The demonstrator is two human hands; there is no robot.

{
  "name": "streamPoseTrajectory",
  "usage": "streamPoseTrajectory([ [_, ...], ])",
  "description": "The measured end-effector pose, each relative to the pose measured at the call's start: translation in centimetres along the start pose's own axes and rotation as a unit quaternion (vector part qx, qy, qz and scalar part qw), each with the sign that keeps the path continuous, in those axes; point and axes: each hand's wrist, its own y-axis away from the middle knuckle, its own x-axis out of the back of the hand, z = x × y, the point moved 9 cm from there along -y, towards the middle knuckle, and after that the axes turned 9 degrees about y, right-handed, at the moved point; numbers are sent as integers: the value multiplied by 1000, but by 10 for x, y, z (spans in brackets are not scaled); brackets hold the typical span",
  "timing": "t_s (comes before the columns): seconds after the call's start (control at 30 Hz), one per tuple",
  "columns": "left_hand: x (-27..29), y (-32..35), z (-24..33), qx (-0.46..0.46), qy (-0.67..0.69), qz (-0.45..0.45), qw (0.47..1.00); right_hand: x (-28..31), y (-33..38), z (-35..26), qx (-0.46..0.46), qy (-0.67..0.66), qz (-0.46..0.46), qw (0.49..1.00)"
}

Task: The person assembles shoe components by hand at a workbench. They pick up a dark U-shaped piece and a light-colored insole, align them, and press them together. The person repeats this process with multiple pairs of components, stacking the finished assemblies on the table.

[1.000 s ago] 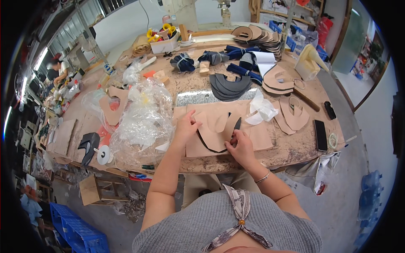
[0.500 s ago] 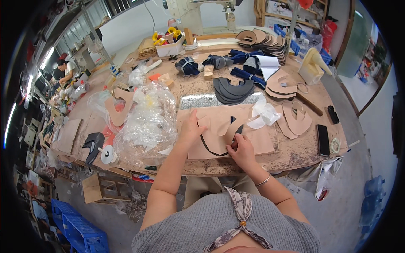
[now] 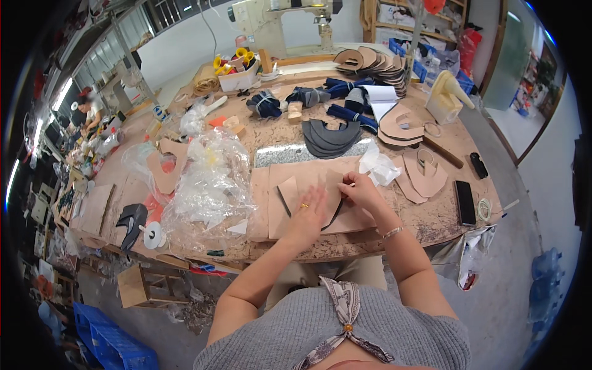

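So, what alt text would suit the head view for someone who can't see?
A person's left hand lies flat on a dark-edged tan piece, the right hand at its right side. Crumpled plastic lies left on the cluttered table; a phone, right.

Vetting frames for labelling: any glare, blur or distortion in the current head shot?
Head view: fisheye bows the front edge of the table, corners black; head view: glints on the clear plastic, bright tube light at left; head view: blue jugs at right look soft, left hand perhaps slightly too.

Workshop — sewing machine [image 3: 259, 28], stacked cutouts [image 3: 370, 60]
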Motion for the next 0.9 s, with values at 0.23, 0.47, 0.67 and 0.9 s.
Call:
streamPoseTrajectory([
  [0.23, -8, 6, 16, -18, 44, -67, 997, 1, -25, 16, -18, 39, -26, 999],
  [0.47, 2, 6, 28, -33, -6, -50, 998, 1, -25, 6, -45, 107, -18, 993],
  [0.67, 3, 3, 31, -31, 17, -35, 999, 0, -10, -30, 155, 334, 113, 923],
  [0.9, -7, 4, 28, 0, 35, -70, 997, -59, 47, -33, 251, 360, -17, 899],
])
